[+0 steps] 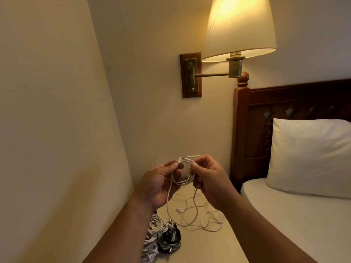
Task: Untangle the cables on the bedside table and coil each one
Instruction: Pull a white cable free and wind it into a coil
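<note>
White cable (182, 181) pinched as small loop between left hand (159, 185) and right hand (209, 182), fingers curled round; slack trailing onto bedside table (209, 243), near coiled bundles (161, 234).

Lit wall lamp (239, 27) on brass swing arm, wooden backplate (190, 74). Dark carved headboard (296, 103) right. White pillow (309, 156) against it, on bed (296, 221).
</note>
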